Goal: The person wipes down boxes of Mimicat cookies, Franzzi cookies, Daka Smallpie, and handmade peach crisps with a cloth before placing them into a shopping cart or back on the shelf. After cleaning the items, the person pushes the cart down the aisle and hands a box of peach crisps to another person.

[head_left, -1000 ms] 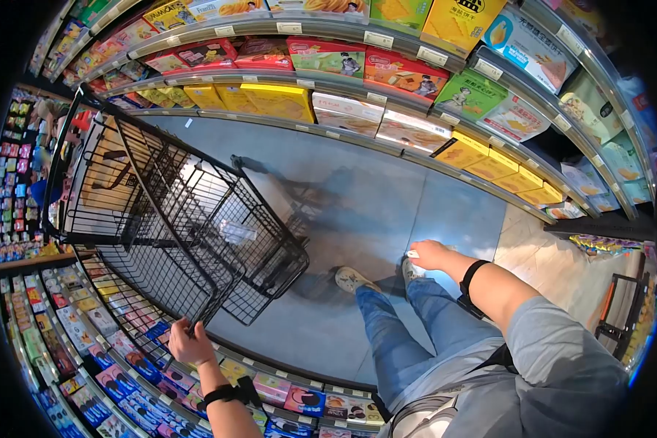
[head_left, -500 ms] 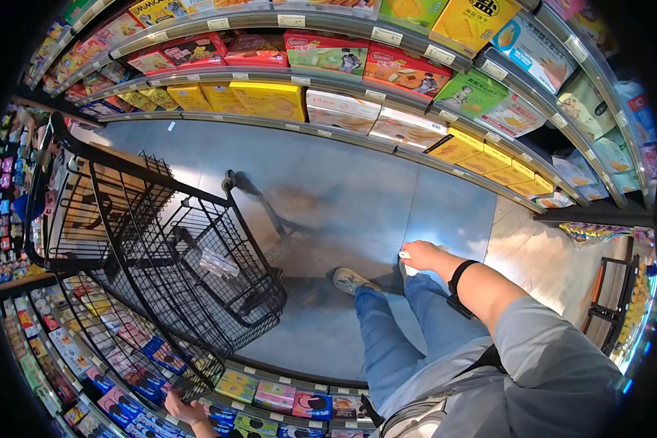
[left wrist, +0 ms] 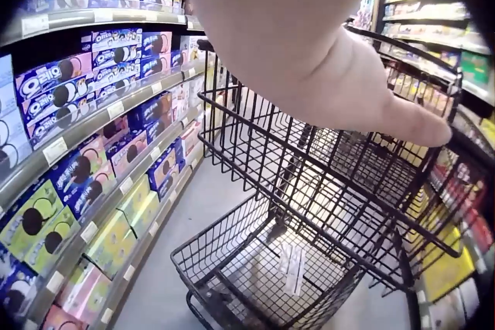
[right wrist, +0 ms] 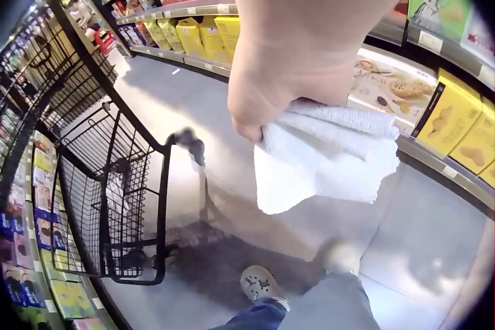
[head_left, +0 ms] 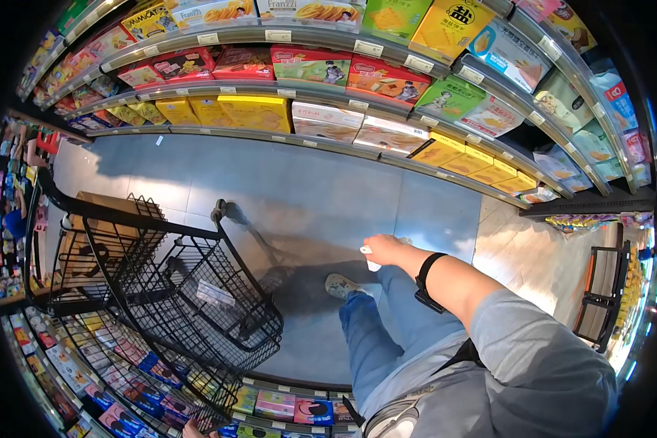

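My left hand is mostly cut off at the bottom of the head view, right by the near end of a black wire shopping cart. In the left wrist view that hand grips the cart, its thumb lying along the dark bar at right; the other fingers are hidden. My right hand hangs in front of my legs, apart from the cart. It holds a folded white paper towel with ragged edges, which hangs below the curled fingers in the right wrist view.
Shelves of boxed biscuits line the aisle's far side. Cookie packs fill the shelf close along the cart's other side. A white label lies on the cart's lower wire basket. A dark rack stands at right.
The cart has turned and shifted left in the head view. My left hand has moved down to the frame's bottom edge. My right hand has swung left, still holding the paper towel.
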Action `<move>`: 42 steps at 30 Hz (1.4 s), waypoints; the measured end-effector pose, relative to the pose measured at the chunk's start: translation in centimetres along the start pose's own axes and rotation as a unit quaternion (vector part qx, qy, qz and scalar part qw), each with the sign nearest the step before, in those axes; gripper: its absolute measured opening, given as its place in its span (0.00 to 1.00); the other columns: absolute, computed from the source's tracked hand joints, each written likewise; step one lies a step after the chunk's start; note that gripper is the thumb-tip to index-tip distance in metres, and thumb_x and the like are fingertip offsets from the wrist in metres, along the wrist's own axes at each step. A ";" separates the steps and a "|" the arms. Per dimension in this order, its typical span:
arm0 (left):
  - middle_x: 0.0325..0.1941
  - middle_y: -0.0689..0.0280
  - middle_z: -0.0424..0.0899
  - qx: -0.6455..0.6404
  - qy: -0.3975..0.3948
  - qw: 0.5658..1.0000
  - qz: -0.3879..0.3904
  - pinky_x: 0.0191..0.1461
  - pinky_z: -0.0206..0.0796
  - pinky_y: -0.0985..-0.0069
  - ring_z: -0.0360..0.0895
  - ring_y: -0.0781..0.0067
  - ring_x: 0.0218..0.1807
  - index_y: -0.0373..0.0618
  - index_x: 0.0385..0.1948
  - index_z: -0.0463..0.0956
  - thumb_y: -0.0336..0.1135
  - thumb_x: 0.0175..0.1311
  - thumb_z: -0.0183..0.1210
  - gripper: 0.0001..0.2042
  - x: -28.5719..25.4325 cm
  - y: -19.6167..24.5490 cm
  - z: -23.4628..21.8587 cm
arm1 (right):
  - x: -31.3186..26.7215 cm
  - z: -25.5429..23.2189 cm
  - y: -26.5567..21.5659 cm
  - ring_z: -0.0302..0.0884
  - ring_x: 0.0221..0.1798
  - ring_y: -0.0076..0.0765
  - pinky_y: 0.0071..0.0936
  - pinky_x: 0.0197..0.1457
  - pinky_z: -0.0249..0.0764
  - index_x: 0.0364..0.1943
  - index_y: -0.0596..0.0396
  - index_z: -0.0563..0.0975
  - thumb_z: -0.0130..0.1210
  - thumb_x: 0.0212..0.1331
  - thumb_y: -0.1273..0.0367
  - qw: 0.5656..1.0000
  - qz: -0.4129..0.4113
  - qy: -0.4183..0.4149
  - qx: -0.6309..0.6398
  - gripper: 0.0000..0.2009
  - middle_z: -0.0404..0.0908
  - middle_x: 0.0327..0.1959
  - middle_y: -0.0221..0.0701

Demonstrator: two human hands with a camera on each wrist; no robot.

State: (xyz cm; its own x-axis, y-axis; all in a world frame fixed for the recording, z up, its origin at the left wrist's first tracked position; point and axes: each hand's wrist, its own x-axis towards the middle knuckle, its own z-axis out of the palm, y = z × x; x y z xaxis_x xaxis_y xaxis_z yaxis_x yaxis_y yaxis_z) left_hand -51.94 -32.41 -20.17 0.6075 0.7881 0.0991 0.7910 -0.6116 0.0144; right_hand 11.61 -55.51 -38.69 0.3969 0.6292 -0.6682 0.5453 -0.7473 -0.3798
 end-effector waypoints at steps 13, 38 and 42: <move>0.53 0.47 0.74 -0.144 0.098 0.984 -0.044 0.52 0.63 0.54 0.71 0.48 0.51 0.31 0.46 0.73 0.61 0.62 0.50 0.33 8.0 12.2 -6.5 | 4.8 -5.6 5.5 0.78 0.46 0.51 0.44 0.49 0.73 0.41 0.51 0.77 0.55 0.51 0.65 0.997 0.051 0.037 0.035 0.13 0.81 0.41 0.41; 0.54 0.51 0.77 -0.459 -0.352 0.809 -0.098 0.56 0.68 0.66 0.76 0.55 0.54 0.43 0.55 0.70 0.44 0.57 0.60 0.25 48.2 49.4 36.0 | 29.9 -17.6 16.9 0.70 0.55 0.33 0.29 0.56 0.67 0.64 0.53 0.62 0.49 0.53 0.74 0.906 0.232 0.087 0.343 0.29 0.71 0.58 0.34; 0.66 0.52 0.64 -0.452 -0.302 0.839 -0.041 0.64 0.60 0.66 0.68 0.52 0.62 0.43 0.61 0.63 0.44 0.55 0.60 0.31 53.5 52.4 41.5 | 31.9 -18.4 16.3 0.68 0.57 0.37 0.33 0.57 0.67 0.68 0.49 0.54 0.50 0.53 0.74 0.859 0.236 0.118 0.439 0.35 0.68 0.58 0.36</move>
State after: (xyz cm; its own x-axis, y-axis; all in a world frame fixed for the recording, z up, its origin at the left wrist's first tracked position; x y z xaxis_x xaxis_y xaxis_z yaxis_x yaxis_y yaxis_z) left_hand 24.99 -19.42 -55.43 0.6957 0.5544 -0.4568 0.6201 -0.1425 0.7715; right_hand 46.73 -43.65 -54.40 0.6158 0.1609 -0.7713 -0.4431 -0.7387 -0.5080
